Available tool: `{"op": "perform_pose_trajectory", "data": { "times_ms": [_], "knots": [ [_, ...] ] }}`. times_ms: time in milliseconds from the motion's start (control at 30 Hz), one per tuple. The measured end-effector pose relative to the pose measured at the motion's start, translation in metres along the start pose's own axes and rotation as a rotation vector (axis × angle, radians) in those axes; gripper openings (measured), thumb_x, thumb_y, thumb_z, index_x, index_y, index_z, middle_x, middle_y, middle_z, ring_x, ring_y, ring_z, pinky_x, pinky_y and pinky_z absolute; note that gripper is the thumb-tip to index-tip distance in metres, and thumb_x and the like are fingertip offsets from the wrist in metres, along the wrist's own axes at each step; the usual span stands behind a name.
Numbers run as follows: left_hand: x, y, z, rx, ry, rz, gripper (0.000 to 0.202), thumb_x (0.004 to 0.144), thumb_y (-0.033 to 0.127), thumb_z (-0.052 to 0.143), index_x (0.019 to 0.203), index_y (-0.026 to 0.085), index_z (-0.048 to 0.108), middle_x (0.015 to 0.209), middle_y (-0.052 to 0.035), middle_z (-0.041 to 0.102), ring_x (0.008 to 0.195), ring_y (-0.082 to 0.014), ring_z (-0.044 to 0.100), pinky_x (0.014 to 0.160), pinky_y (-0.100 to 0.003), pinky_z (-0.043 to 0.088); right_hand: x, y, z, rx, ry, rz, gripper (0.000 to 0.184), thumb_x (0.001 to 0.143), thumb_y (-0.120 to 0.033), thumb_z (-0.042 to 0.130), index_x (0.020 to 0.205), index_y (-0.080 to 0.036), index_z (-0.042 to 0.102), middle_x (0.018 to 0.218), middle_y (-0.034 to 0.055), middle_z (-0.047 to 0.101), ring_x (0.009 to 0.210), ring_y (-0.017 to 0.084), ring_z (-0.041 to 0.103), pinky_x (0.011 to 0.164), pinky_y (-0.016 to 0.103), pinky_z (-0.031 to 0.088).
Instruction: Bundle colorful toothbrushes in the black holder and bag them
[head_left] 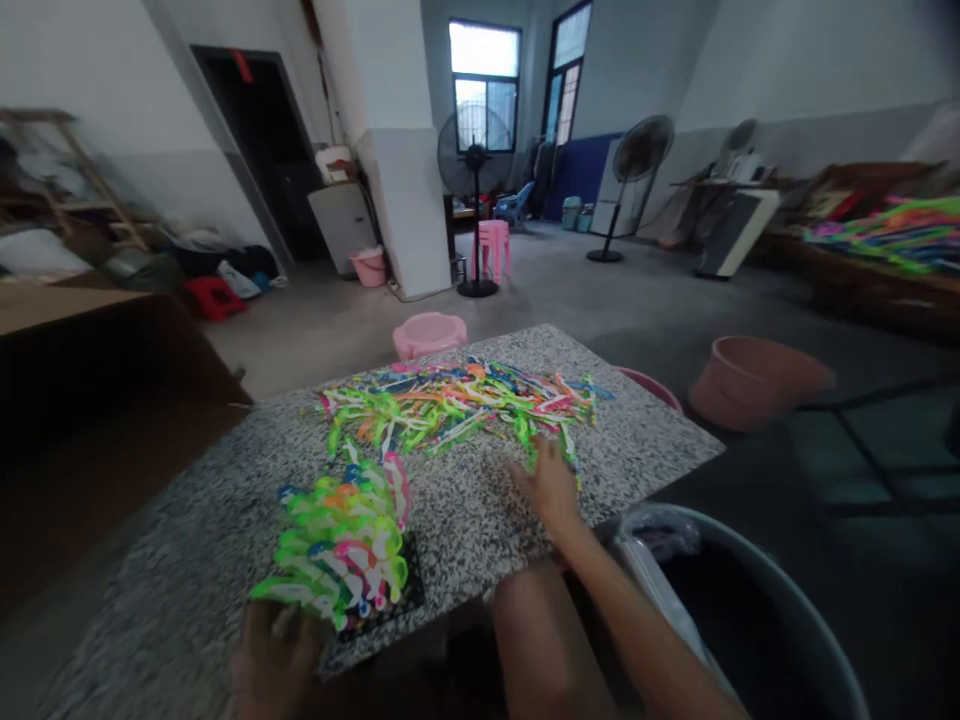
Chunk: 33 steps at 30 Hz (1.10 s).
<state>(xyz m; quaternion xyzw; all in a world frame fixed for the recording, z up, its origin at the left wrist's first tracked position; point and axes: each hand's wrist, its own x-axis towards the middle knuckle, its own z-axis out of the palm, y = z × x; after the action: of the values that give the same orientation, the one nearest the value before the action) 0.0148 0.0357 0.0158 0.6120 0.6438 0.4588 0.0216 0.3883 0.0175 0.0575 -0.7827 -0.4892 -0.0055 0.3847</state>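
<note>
Where the left hand (274,650) is: gripping a neon plastic bundle (337,550).
Right hand (551,490): fingers spread, just beside a loose plastic heap (450,405).
Beneath the right hand: speckled stone slab (637,440).

This is a plain workshop with whitewashed walls (630,70) and a concrete floor (360,335). A speckled stone bench (465,525) is heaped with neon plastic pieces (450,405), and more lie piled on a wooden platform (862,285). Pedestal fans (474,160), a pink plastic stool (492,250) and plastic basins (757,380) stand about.
</note>
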Motion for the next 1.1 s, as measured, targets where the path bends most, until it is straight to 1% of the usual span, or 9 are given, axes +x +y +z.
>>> {"op": "perform_pose_trajectory", "data": {
  "times_ms": [67,133,267,400,500,633,800,967,1100],
  "knots": [
    [-0.031,0.011,-0.015,0.014,0.196,0.023,0.03,0.073,0.046,0.06,0.088,0.02,0.056,0.081,-0.0047,0.06,0.08,-0.0251,0.06,0.074,-0.043,0.052,0.014,0.026,-0.009,-0.037,-0.131,0.088,0.037,0.077,-0.025,0.066,0.11,-0.015,0.052,0.089,0.0084,0.067,0.084,0.024,0.065,0.07,0.031,0.045],
    [-0.063,0.036,-0.018,-0.048,0.259,0.179,0.022,0.077,0.037,0.063,0.091,0.021,0.057,0.085,-0.0045,0.062,0.082,-0.0227,0.062,0.075,-0.038,0.053,0.01,0.039,-0.003,0.025,-0.241,0.124,0.034,0.073,-0.017,0.064,0.104,-0.017,0.05,0.068,-0.0001,0.064,0.07,0.021,0.064,0.063,0.027,0.043],
    [-0.093,0.101,0.017,-0.23,-0.122,0.548,0.019,0.086,0.015,0.055,0.103,0.023,0.057,0.092,-0.0033,0.064,0.088,-0.0159,0.065,0.079,-0.028,0.055,-0.05,0.028,0.016,0.351,-0.318,0.211,0.036,0.072,-0.024,0.062,0.102,-0.021,0.043,0.059,-0.0055,0.061,0.054,0.018,0.061,0.055,0.027,0.042],
    [-0.079,0.145,0.074,-0.308,-0.382,0.506,0.028,0.092,0.018,0.041,0.116,0.02,0.055,0.106,-0.0093,0.062,0.101,-0.0184,0.063,0.088,-0.033,0.054,-0.086,0.02,0.004,0.55,-0.422,0.067,0.037,0.079,-0.036,0.058,0.109,-0.021,0.042,0.073,-0.0012,0.067,0.061,0.017,0.063,0.058,0.027,0.045],
    [-0.072,0.159,0.108,-0.32,-0.524,0.473,0.03,0.092,0.026,0.044,0.118,0.018,0.056,0.107,-0.011,0.063,0.102,-0.0222,0.062,0.088,-0.038,0.053,-0.059,0.045,-0.023,0.41,-0.297,-0.023,0.026,0.083,-0.035,0.053,0.104,-0.021,0.051,0.087,0.0033,0.069,0.068,0.017,0.063,0.064,0.028,0.045],
    [-0.067,0.169,0.133,-0.215,-0.632,0.497,0.035,0.085,0.023,0.055,0.119,0.02,0.059,0.111,-0.0095,0.064,0.105,-0.0258,0.059,0.094,-0.044,0.049,0.0,0.096,-0.053,0.07,-0.023,0.091,0.013,0.084,-0.027,0.05,0.09,-0.018,0.057,0.087,0.0067,0.067,0.073,0.018,0.062,0.07,0.029,0.043],
    [-0.03,0.196,0.149,-0.156,-0.765,0.536,0.041,0.082,0.006,0.044,0.114,0.022,0.065,0.108,-0.0074,0.069,0.103,-0.0207,0.061,0.094,-0.036,0.047,0.028,0.1,-0.041,-0.096,-0.161,0.181,0.018,0.077,-0.019,0.063,0.093,-0.016,0.058,0.077,0.0043,0.067,0.07,0.017,0.06,0.062,0.024,0.036],
    [-0.022,0.204,0.164,-0.192,-0.526,0.625,0.033,0.085,0.011,0.045,0.106,0.021,0.067,0.102,-0.0067,0.069,0.103,-0.0223,0.06,0.094,-0.039,0.047,0.022,0.078,-0.028,0.111,-0.34,0.03,0.026,0.075,-0.025,0.068,0.098,-0.019,0.058,0.065,-0.0027,0.064,0.059,0.014,0.057,0.055,0.022,0.032],
    [-0.044,0.208,0.184,-0.333,-0.362,0.647,0.025,0.089,0.022,0.048,0.109,0.02,0.064,0.101,-0.0072,0.068,0.095,-0.0222,0.062,0.085,-0.038,0.052,0.075,0.09,-0.049,0.002,-0.153,0.037,0.018,0.086,-0.033,0.056,0.077,-0.018,0.063,0.07,0.0029,0.067,0.064,0.016,0.059,0.057,0.024,0.034]
  ]
}}
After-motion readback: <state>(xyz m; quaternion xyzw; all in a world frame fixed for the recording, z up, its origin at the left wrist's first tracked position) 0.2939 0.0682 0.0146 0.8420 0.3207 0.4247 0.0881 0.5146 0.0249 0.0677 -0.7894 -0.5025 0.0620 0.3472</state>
